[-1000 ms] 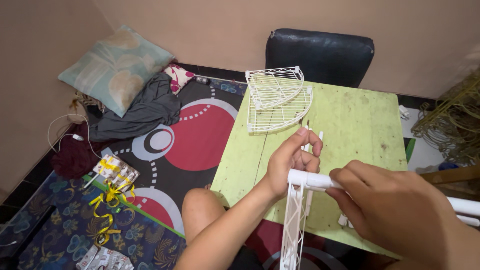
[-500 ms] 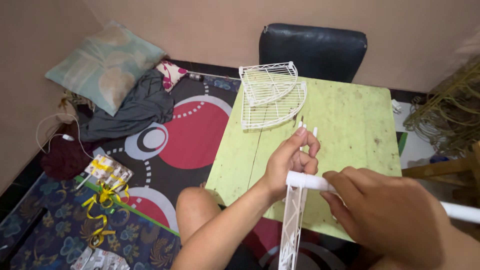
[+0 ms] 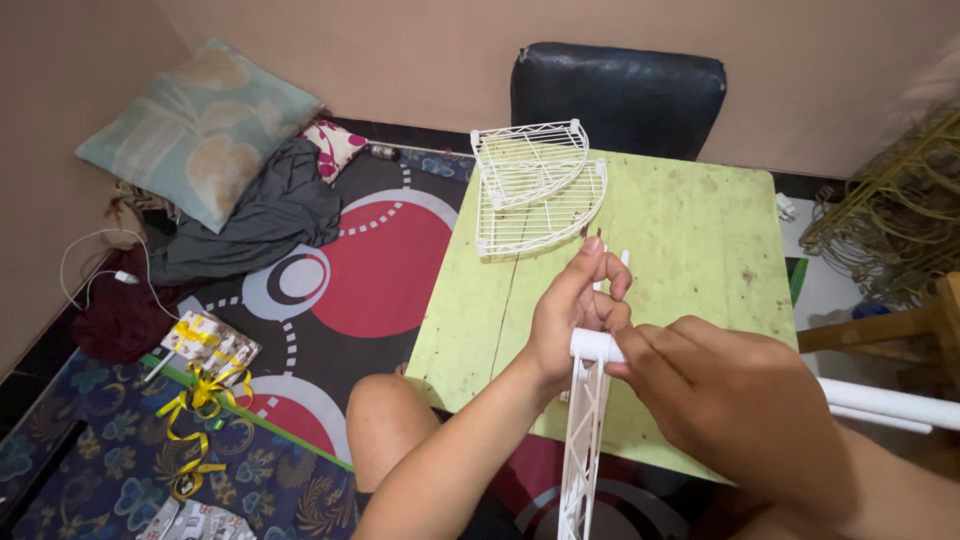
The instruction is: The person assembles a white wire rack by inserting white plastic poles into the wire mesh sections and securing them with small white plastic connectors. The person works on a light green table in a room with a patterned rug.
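Hands — left, right — both grips clamped on white tube.

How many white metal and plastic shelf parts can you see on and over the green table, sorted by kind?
Quarter-round wire shelves lying stacked on the green table: 2 (upper, lower)
Wire shelf held on edge by the left hand: 1
White tube gripped by the right hand: 1
Total: 4. More thin white rods show behind the hands; their number is unclear.

Glossy white tube, coated-wire shelf
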